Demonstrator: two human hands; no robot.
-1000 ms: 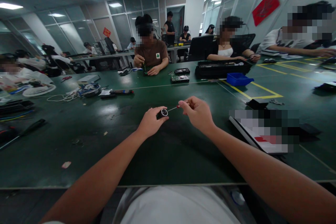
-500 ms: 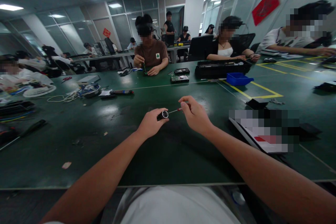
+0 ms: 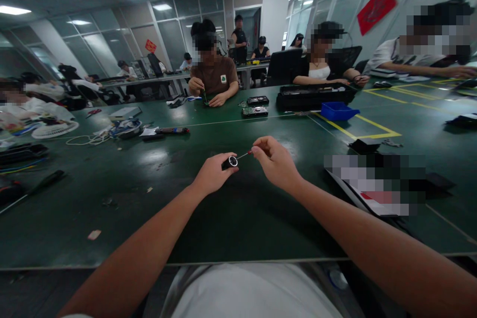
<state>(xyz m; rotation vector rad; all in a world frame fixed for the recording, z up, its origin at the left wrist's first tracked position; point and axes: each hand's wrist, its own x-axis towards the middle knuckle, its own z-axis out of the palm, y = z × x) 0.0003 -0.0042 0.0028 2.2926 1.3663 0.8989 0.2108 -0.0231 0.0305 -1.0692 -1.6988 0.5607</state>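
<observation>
My left hand [image 3: 214, 174] is closed around a small black cylinder [image 3: 232, 161] with a bright silver ring at its end, turned towards me. Between the thumb and fingers of my right hand [image 3: 276, 161] sits a thin screwdriver [image 3: 246, 153] with a red part by the fingertips. Its metal shaft slants down to the left, and the tip is at the ringed end of the cylinder. Whether the tip is inside or just touching, I cannot make out. Both hands are above the green table [image 3: 238, 228].
To the right lie a white-and-red box [image 3: 376, 196], partly blurred, and a blue tray [image 3: 339, 111]. Hard drives [image 3: 255, 111] and a long black casing [image 3: 315, 98] stand farther back. A long screwdriver [image 3: 46, 182] and a dark tool [image 3: 173, 130] are on the left. Several people sit around.
The screwdriver is now tilted more steeply, its handle end raised. My right hand has shifted slightly left, closer to the cylinder. My left hand keeps its hold.
</observation>
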